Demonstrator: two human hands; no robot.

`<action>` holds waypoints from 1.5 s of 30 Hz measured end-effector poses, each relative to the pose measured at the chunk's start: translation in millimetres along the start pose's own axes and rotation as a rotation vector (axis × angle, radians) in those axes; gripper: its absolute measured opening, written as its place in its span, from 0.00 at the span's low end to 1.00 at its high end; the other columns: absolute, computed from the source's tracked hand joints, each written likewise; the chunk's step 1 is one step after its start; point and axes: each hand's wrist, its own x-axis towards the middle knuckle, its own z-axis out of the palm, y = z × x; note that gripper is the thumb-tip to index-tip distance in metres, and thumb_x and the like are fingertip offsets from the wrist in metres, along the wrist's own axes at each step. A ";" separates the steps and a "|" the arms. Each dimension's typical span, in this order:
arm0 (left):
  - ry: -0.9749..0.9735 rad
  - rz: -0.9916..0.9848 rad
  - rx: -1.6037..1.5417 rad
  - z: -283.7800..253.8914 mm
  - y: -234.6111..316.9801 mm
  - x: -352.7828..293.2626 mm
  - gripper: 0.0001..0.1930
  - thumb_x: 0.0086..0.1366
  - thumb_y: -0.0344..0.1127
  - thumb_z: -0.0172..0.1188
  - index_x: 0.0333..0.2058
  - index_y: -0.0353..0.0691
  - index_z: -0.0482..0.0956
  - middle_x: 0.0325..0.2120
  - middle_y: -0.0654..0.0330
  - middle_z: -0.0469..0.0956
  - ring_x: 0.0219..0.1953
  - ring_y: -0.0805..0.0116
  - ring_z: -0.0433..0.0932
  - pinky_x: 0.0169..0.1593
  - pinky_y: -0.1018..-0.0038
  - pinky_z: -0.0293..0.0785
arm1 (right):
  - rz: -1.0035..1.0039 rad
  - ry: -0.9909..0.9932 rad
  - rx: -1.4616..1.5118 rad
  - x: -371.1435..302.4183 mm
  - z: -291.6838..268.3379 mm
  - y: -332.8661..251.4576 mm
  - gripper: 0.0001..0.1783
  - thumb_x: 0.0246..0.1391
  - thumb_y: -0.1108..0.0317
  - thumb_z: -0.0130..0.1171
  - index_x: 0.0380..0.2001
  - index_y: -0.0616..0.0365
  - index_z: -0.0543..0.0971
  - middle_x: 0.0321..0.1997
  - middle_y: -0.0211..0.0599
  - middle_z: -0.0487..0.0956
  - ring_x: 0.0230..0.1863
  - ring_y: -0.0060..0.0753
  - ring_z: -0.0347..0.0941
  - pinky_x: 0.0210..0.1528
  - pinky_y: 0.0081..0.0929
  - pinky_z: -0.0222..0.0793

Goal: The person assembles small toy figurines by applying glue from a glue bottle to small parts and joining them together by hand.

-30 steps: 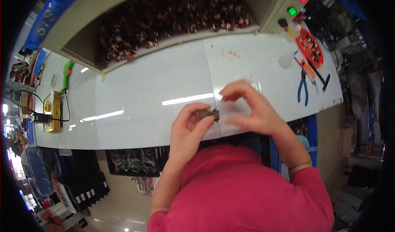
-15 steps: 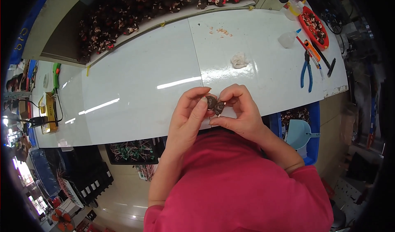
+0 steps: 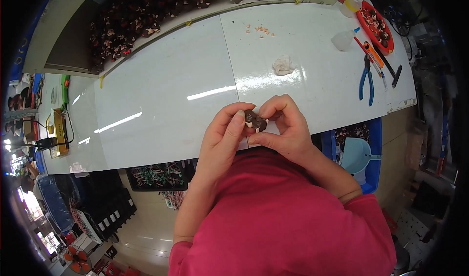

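Close to the table's near edge, a small dark brown figurine (image 3: 256,122) with pale limbs is held between both hands. My left hand (image 3: 225,133) is closed, its thumb and fingers pinching the figurine's left part. From the other side my right hand (image 3: 285,124) grips it, with the index finger curled at the top and the thumb below. Fingers cover part of the figurine. Beyond the hands lies a crumpled white tissue (image 3: 282,66) on the white table (image 3: 161,100).
A cabinet shelf (image 3: 195,19) along the far side holds a heap of similar figurines. Pale small pieces (image 3: 260,30) lie scattered beyond the tissue. At right are blue-handled pliers (image 3: 366,83), a squeeze bottle (image 3: 343,40) and a red basket (image 3: 388,45). A light-blue dustpan (image 3: 355,154) sits in a blue bin below.
The figurine has turned between my fingers, showing more of its brown side and pale limbs. Both hands keep nearly the same place. The whole view has shifted slightly.
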 end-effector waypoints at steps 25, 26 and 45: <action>0.017 0.041 0.017 -0.1 -2.6 -1.4 0.15 0.71 0.38 0.46 0.50 0.36 0.70 0.37 0.62 0.74 0.40 0.77 0.73 0.46 0.80 0.70 | -0.151 -0.060 -0.131 2.1 -0.2 -0.8 0.23 0.42 0.74 0.70 0.39 0.58 0.68 0.41 0.33 0.68 0.39 0.24 0.69 0.41 0.21 0.68; 0.015 0.039 0.017 0.6 -1.4 -1.4 0.15 0.71 0.38 0.46 0.50 0.36 0.70 0.38 0.62 0.74 0.41 0.77 0.73 0.46 0.79 0.70 | -0.150 -0.060 -0.132 2.0 0.0 -0.5 0.23 0.42 0.74 0.70 0.39 0.58 0.68 0.41 0.33 0.68 0.39 0.24 0.69 0.41 0.21 0.68; 0.029 0.048 0.091 7.9 4.3 -5.7 0.14 0.69 0.33 0.49 0.50 0.35 0.70 0.38 0.64 0.73 0.39 0.79 0.71 0.45 0.81 0.69 | -0.213 0.024 -0.131 -3.2 2.4 5.0 0.21 0.40 0.77 0.69 0.35 0.56 0.69 0.39 0.35 0.69 0.39 0.29 0.69 0.41 0.22 0.68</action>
